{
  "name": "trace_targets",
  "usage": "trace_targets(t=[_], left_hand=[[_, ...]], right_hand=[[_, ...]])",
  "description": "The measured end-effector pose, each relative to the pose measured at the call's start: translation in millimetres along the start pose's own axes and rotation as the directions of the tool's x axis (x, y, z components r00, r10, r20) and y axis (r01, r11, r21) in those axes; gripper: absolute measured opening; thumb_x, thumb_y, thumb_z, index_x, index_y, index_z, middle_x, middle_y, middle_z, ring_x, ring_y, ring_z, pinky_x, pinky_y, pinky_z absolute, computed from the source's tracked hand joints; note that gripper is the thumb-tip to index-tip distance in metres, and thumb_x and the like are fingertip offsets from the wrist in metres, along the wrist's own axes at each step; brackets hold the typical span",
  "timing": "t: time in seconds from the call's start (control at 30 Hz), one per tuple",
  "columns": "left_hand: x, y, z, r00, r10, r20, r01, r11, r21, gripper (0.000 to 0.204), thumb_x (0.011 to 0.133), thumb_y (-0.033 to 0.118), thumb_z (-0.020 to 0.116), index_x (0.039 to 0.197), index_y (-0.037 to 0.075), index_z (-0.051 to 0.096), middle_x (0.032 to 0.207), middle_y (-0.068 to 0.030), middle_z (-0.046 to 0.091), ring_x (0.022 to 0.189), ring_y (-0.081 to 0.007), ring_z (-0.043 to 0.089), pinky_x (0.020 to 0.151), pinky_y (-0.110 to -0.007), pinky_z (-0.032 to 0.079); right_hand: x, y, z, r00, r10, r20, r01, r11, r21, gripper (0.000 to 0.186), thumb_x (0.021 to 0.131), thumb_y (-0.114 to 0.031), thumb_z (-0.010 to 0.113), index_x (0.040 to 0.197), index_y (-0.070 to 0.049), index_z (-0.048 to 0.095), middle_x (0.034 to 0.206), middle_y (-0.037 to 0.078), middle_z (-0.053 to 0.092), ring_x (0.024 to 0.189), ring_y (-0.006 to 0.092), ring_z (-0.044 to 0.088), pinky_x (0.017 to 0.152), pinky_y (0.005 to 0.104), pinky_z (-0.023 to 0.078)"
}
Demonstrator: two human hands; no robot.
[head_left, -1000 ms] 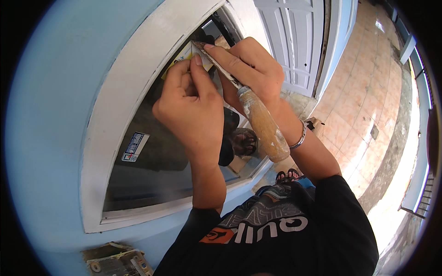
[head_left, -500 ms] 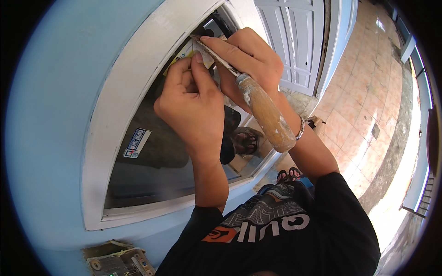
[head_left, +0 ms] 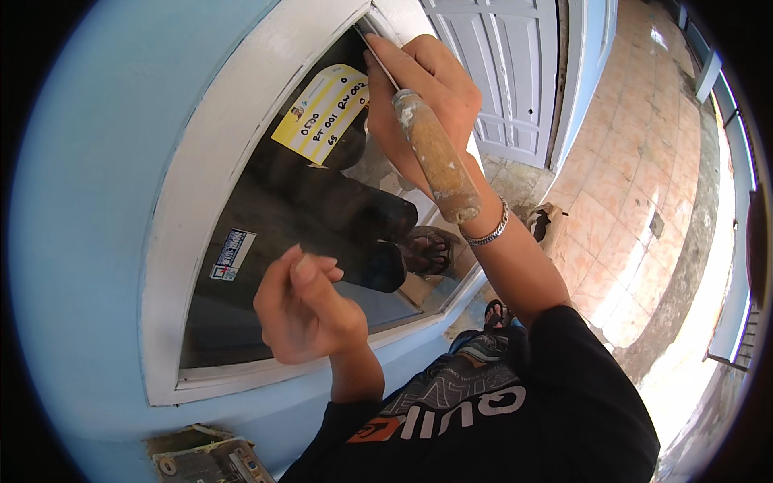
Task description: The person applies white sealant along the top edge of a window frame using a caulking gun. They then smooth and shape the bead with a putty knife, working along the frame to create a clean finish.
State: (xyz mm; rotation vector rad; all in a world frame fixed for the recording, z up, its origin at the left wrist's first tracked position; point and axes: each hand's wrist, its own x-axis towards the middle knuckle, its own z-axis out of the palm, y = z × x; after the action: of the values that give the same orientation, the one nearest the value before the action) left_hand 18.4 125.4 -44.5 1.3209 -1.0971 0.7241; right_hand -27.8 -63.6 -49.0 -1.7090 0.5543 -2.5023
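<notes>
My right hand (head_left: 435,92) grips a putty knife with a paint-spotted wooden handle (head_left: 435,157). Its thin blade is seen nearly edge-on, and the tip meets the top corner of the window where glass (head_left: 266,185) and white frame (head_left: 181,241) join. Lower down, my left hand (head_left: 310,310) hangs in front of the pane, slightly blurred. Its thumb and fingers are curled together; whether anything small lies between them is hidden. A yellow and white sticker (head_left: 322,117) is on the glass beside my right hand, which covers one edge of it.
A smaller blue and white sticker (head_left: 233,254) is lower on the pane. Light blue wall (head_left: 88,209) surrounds the frame. A grey panelled door (head_left: 507,72) stands beyond my right hand. Below the window is a box with fittings (head_left: 209,465). Tiled floor (head_left: 620,177) stretches away at right.
My left hand has dropped from beside the blade to the lower pane, uncovering the yellow sticker. My right hand has moved the putty knife slightly up toward the frame corner.
</notes>
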Motion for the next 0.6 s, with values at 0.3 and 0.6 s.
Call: trace_targets(t=[0.3,0.6], left_hand=[[-34,-73,-175,0.88,0.415,-0.231,-0.222,0.79,0.572,0.028,0.104,0.013,0.056,0.124,-0.007,0.056,0.135,-0.0225,0.053,0.128,-0.0318,0.054,0.102,-0.045,0.052],[-46,-118,-224,0.932,0.362,0.021,-0.223,0.527,0.82,0.043,0.108,0.02,0.052,0.144,0.0,0.042,0.162,-0.0211,0.024,0.151,-0.035,0.032,0.113,-0.055,0.05]], right_hand=[[10,1,1,0.999,-0.039,-0.009,0.039,0.999,-0.029,0.031,0.076,0.009,0.08,0.105,0.0,0.08,0.073,0.008,0.056,0.061,0.0207,0.056,0.055,0.0314,0.044],[11,-1,0,0.998,0.046,0.05,-0.045,0.999,-0.027,0.027,0.079,0.01,0.081,0.105,0.0,0.079,0.074,0.009,0.059,0.059,0.0199,0.056,0.055,0.0294,0.044]])
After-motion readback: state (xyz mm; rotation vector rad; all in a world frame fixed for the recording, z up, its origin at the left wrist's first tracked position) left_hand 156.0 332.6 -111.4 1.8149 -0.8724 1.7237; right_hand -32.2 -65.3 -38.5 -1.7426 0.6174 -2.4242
